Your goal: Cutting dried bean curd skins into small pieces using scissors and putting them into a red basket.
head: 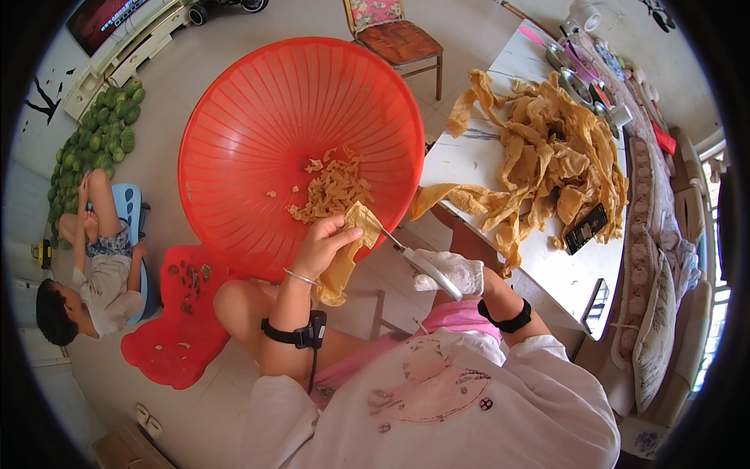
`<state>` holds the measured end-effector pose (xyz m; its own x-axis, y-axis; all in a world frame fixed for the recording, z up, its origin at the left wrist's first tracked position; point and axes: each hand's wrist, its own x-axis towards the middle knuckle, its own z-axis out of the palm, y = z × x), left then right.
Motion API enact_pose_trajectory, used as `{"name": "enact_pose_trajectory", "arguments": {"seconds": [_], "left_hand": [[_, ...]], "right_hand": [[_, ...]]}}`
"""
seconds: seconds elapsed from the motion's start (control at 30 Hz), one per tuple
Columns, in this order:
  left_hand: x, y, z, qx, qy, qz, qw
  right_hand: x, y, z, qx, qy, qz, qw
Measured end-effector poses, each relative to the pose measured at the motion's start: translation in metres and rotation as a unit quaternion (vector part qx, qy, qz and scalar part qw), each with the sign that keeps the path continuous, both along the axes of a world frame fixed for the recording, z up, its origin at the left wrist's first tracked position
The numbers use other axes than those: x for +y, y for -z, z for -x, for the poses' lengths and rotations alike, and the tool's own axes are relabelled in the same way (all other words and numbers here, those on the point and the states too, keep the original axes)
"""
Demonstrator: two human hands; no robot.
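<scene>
My left hand (326, 243), bare and with a bangle at the wrist, grips a yellowish-brown dried strip (340, 271) between thumb and fingers. The strip's upper end stands above the fingers and its lower end hangs below them. In a white knitted glove, my right hand (450, 272) is closed round the pale handle of a cutting tool (425, 264), probably scissors, whose metal blade reaches the strip's right edge. Both hands are at the near rim of a large red plastic basket (263, 129). Small cut pieces (337, 186) of similar material lie inside it.
On the right, a white marbled table (530, 249) bears a heap of long strips (545, 152), a phone (586, 228) and bowls. A red plastic chair (181, 328) stands at the left, near a seated person (108, 281). Behind are green melon-like fruits (96, 132) and a wooden-seated chair (400, 42).
</scene>
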<state>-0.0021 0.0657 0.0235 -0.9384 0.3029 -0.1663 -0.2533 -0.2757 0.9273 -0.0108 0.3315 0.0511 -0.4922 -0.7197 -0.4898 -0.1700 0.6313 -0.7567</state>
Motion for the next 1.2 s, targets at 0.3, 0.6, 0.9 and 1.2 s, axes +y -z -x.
{"name": "enact_pose_trajectory", "arguments": {"seconds": [0.3, 0.6, 0.9, 1.2], "left_hand": [[0.000, 0.008, 0.000, -0.003, 0.001, 0.014, 1.000], [0.000, 0.010, 0.002, 0.007, 0.000, 0.019, 1.000], [-0.011, 0.011, 0.007, -0.033, 0.031, 0.006, 0.999], [-0.016, 0.021, 0.013, -0.036, 0.021, 0.001, 0.999]], "right_hand": [[0.003, -0.001, 0.000, -0.010, -0.006, 0.009, 1.000], [-0.012, -0.005, -0.002, 0.007, 0.036, -0.020, 0.999], [-0.021, 0.001, 0.003, -0.044, 0.087, -0.005, 0.995], [-0.044, -0.015, 0.011, -0.149, 0.191, -0.023, 0.970]]}}
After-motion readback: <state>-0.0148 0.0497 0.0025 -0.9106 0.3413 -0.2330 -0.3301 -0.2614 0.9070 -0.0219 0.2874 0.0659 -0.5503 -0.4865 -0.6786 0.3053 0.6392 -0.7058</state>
